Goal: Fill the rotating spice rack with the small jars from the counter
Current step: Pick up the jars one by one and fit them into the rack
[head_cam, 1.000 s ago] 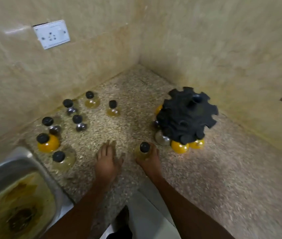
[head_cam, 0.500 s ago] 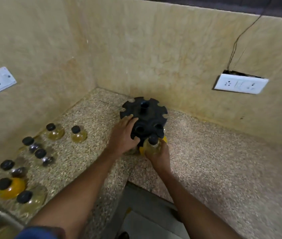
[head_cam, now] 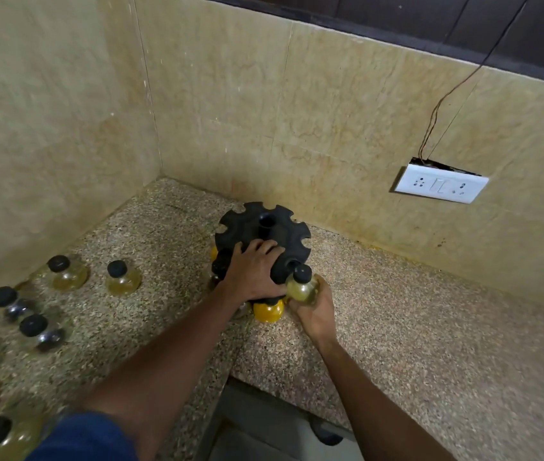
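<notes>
My right hand is closed around a pale-yellow jar, fingers wrapped under its round body, black cap up, long axis upright. My left hand lies flat on the top disc of the black spice rack, fingers spread and gripping nothing, steadying the rack.

Critical relation: the held jar sits just beside the near-right rim of the rack, its cap level with an open notch in the top disc. The notch lies directly away from my right hand, toward the rack's centre post. The right hand is the nearer one to that slot; I judge that the insertion is a short push inward, neck into notch, with the left hand preventing rotation.

An orange jar already hangs in the lower tier, below the held jar. The remaining jars stand on the counter well apart to the left.

Change from half a second ago: both hands hold roughly the same posts on rack and jar; my head has come closer, so the rack fills more of the view.
</notes>
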